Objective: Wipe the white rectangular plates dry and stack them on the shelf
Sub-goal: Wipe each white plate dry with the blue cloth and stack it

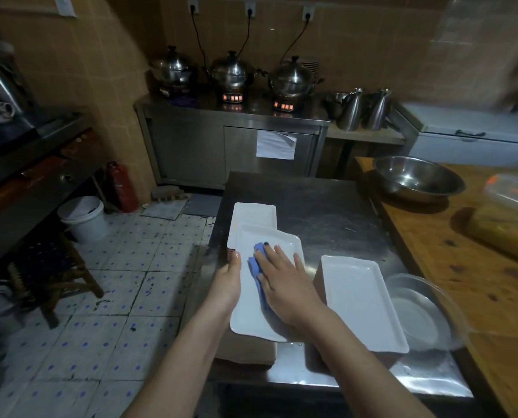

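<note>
While your left hand (229, 282) grips the white plate (248, 309) by its edge, your right hand (281, 285) presses a blue cloth (256, 267) flat inside it, above the steel counter (321, 212)

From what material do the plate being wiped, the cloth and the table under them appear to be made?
The plate being wiped looks like glossy white ceramic or melamine; its smooth, even sheen does not settle which. The cloth under the right hand seems soft blue fabric, since it bunches in folds. The table appears to be stainless steel: grey, scratched, with dull reflections.
</note>
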The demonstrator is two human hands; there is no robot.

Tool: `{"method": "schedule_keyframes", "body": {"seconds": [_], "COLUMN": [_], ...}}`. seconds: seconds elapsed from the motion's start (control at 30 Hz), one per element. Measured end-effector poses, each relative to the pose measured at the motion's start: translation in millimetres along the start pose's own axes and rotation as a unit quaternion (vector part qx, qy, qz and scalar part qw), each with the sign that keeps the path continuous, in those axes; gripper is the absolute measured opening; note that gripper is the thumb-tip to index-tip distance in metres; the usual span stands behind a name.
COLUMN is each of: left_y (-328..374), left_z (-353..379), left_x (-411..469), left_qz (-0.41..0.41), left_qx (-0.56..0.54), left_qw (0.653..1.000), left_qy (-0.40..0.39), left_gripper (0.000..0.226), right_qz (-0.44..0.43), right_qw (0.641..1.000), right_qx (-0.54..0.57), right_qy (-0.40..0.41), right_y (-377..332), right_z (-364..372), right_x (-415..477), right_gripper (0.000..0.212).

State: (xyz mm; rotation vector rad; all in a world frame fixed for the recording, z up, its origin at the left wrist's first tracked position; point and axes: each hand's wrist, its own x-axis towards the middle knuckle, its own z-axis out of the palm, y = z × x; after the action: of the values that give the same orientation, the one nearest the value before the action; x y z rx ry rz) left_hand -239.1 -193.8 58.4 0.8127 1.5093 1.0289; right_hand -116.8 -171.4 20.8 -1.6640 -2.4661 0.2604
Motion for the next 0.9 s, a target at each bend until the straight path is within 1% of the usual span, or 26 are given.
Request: {"method": "schedule_keyframes", "body": {"seconds": [0.07,0.13,0.2,0.3,0.4,0.53,0.67,0.8,0.9], "left_y": [-2,-4,-5,-4,-6,-10,-9,-5,0], "left_z": [6,9,6,-3,-7,1,7,8,5], "left_x": [-4,-6,-5,-1,1,2,5,8,9], "left_qz": [0.025,0.038,0.031,0.019,0.015,0.017,0.022,0.022,-0.009], "left_qx": [0.018,0.02,0.004,-0.022,-0.031,-0.05,-0.062,-0.087,-0.124], "left_qw": [0.999,0.999,0.999,1.0,0.999,0.999,0.998,0.996,0.992], "left_qy": [-0.01,-0.019,-0.022,0.001,0.012,0.005,0.003,-0.003,0.009], "left_gripper": [0.044,0.042,0.04,0.039,0.038,0.032,0.031,0.032,0.033], "right_qz": [0.002,0.006,0.017,0.069,0.116,0.15,0.117,0.072,0.044], "right_qw": [1.0,1.0,0.998,0.993,0.99,0.988,0.993,0.995,0.996], "right_qx": [0.007,-0.016,-0.061,-0.09,-0.076,-0.017,0.008,0.063,0.078], "right_qy": [0.005,0.011,0.014,0.024,0.037,0.04,0.018,-0.002,-0.015], "right_y": [2,6,15,29,29,13,-7,-38,-53], "right_z": [-5,-11,-16,-20,-16,-7,-8,-10,-11], "right_x": [15,26,29,23,14,2,-7,-16,-24], "right_gripper": [0.05,0.051,0.052,0.052,0.052,0.054,0.055,0.056,0.055]}}
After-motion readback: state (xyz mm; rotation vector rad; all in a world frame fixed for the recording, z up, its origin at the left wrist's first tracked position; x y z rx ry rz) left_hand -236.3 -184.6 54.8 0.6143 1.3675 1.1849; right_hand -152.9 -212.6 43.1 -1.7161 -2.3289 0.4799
